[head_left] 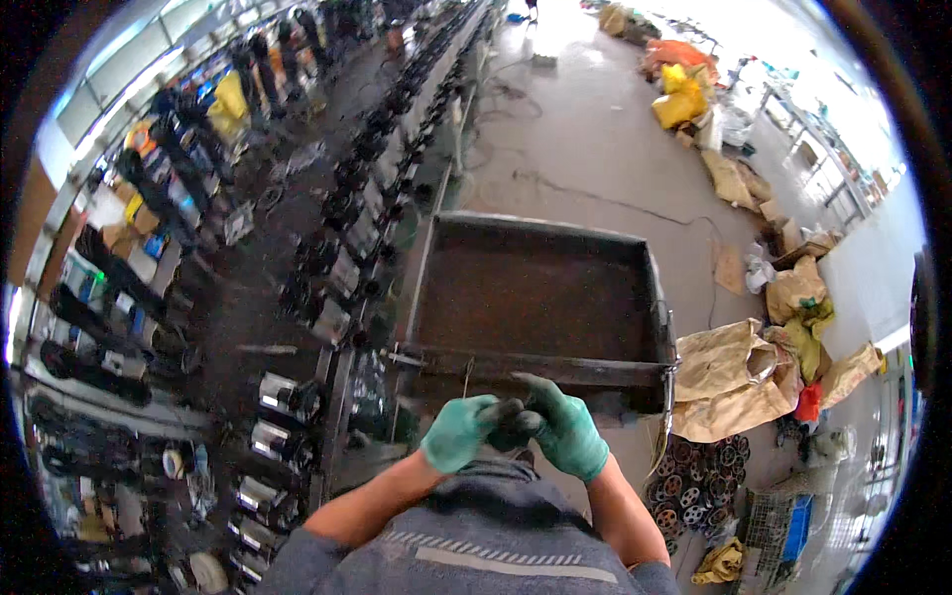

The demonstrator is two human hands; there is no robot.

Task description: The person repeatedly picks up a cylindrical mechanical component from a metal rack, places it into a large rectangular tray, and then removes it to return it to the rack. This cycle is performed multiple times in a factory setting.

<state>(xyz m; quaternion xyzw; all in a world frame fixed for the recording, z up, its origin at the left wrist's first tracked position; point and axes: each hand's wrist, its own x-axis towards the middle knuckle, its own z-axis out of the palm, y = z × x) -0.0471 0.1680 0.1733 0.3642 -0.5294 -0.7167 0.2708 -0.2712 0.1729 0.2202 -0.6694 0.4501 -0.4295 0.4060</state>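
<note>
Both my hands wear green gloves with dark fingers and palms, and they meet in front of my body. My left hand (460,434) is closed, its fingers curled toward the right one. My right hand (568,428) has its fingers bent inward against the left, also closed. Between them is a dark patch; whether it is a small object or just the dark glove palms, I cannot make out. Just beyond the hands stands a large, shallow metal bin (540,288) with a dark brown inside and a bar along its near side.
On the left runs a long line of dark machine parts with shiny metal blocks (270,439). Right of the bin lie brown paper sacks (719,382), a pile of dark wheels (696,486) and a wire basket (773,526). A cable (625,205) crosses the floor.
</note>
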